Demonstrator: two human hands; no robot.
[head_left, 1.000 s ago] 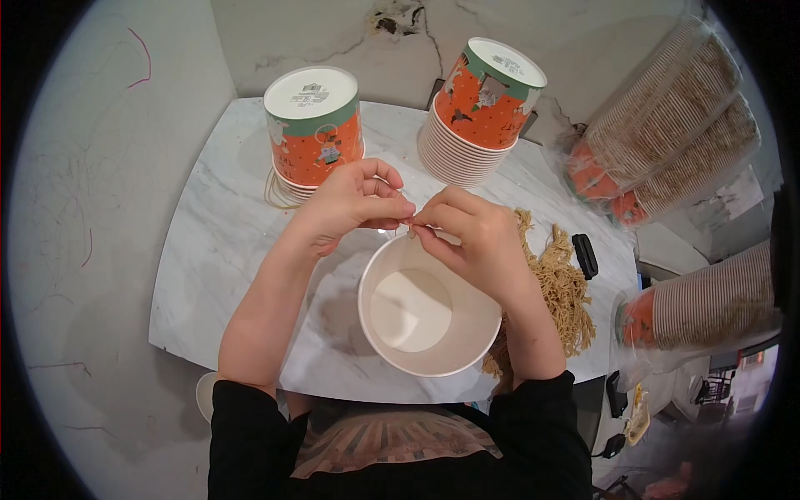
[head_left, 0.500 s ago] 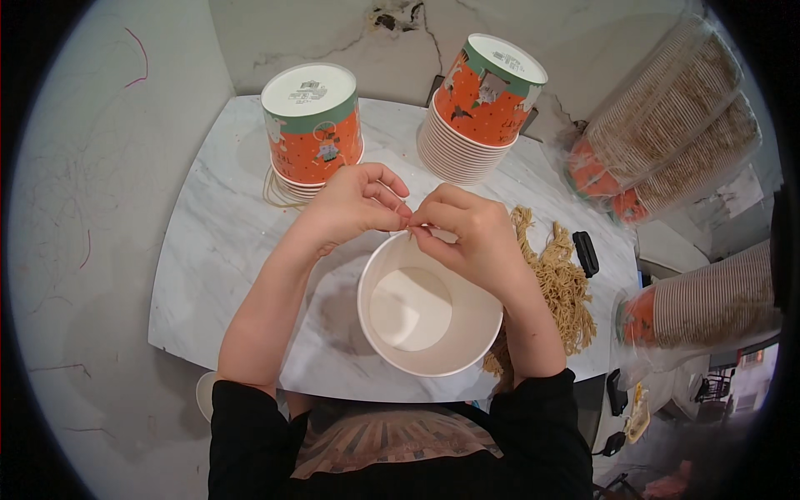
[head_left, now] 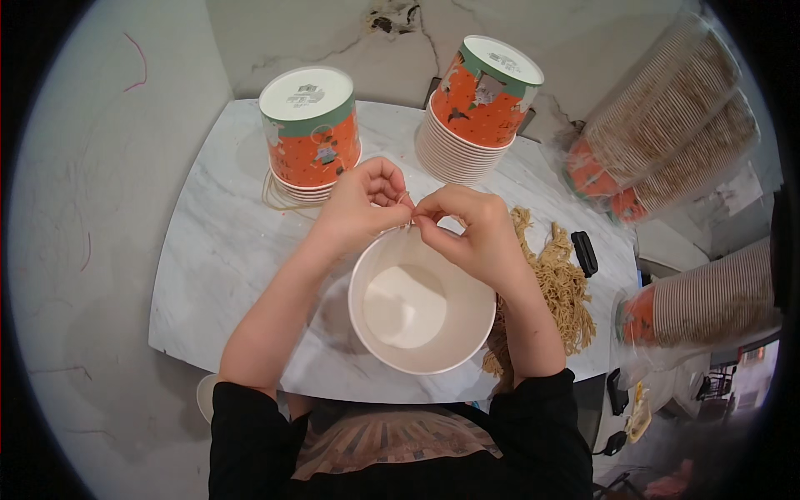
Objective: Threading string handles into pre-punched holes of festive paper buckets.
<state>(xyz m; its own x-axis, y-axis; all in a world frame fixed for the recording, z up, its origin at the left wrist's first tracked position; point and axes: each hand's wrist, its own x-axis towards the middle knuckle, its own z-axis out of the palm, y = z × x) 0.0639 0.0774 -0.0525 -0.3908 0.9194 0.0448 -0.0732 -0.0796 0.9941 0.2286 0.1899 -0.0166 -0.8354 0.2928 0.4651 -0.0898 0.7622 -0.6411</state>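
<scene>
A white-lined paper bucket (head_left: 471,321) stands mouth up on the table in front of me. Above its far rim, my left hand (head_left: 367,200) and my right hand (head_left: 468,223) meet with thumbs and fingers pinched together. A short bit of thin, light cord (head_left: 405,198) shows between the fingertips, and both hands hold it; most of it is hidden. Right of the bucket lies a tangled bundle of tan cords (head_left: 560,279), partly behind my right forearm. Just past my left hand stands a stack of upturned orange and green buckets (head_left: 307,150).
Another upturned bucket stack (head_left: 467,125) stands at the back against the wall. Thin loops of cord (head_left: 282,198) lie beside the left stack. A black oblong object (head_left: 585,254) sits near the right edge. Plastic-wrapped bucket stacks (head_left: 667,125) lean beyond the table, with another wrapped stack (head_left: 708,300) nearer.
The bucket has shifted slightly left. My left fingers have curled in more, and a small loop of cord now shows beside them. Both hands stay at the far rim.
</scene>
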